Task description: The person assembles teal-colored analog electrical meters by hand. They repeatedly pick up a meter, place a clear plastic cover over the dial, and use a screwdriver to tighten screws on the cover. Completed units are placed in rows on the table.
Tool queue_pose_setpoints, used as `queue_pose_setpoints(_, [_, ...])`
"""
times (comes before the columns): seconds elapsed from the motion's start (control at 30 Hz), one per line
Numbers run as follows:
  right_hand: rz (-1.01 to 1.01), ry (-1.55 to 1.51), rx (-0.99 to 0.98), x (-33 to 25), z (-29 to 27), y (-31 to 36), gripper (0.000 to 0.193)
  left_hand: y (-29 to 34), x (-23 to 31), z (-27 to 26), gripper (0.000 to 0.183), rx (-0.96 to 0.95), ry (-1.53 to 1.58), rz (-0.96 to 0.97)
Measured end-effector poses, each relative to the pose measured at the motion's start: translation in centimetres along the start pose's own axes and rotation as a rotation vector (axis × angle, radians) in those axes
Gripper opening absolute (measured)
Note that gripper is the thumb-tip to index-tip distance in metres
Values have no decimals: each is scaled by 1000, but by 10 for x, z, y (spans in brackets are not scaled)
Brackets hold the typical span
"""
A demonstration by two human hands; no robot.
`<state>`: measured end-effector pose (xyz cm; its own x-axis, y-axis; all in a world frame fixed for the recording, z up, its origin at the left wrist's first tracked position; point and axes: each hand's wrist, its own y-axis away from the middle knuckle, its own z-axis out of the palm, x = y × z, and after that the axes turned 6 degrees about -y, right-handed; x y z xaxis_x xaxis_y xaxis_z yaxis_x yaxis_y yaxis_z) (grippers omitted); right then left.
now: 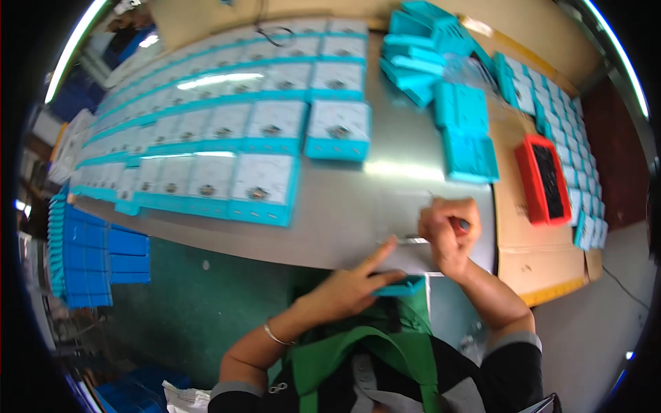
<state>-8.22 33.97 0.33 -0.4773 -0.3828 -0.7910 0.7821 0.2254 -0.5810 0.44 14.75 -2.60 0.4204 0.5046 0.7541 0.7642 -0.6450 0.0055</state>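
My right hand (451,230) is closed in a fist round the red handle of a screwdriver (414,241). Its bright metal shaft points left, over the near edge of the bench. My left hand (348,286) comes in from the lower left, index finger stretched out towards the tip of the shaft. The thumb of that hand lies over a teal plastic piece (401,287) at the bench edge, just above my lap; whether they touch is unclear. Some left fingers are hidden under the hand.
Rows of teal boxes with white faces (261,179) cover the bench's left side. Empty teal cases (470,157) are stacked back right. A red bin (542,180) of dark small parts stands on cardboard (509,248). Blue crates (86,255) stand at far left.
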Motion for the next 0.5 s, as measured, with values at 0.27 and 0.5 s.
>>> queue_pose_setpoints(0.27, [381, -190, 8, -16, 3, -32, 15, 6, -11, 6, 55, 260, 41, 223])
queue_pose_setpoints(0.5, [426, 938, -775, -49, -42, -49, 54, 36, 0, -13, 35, 401, 1145, -224])
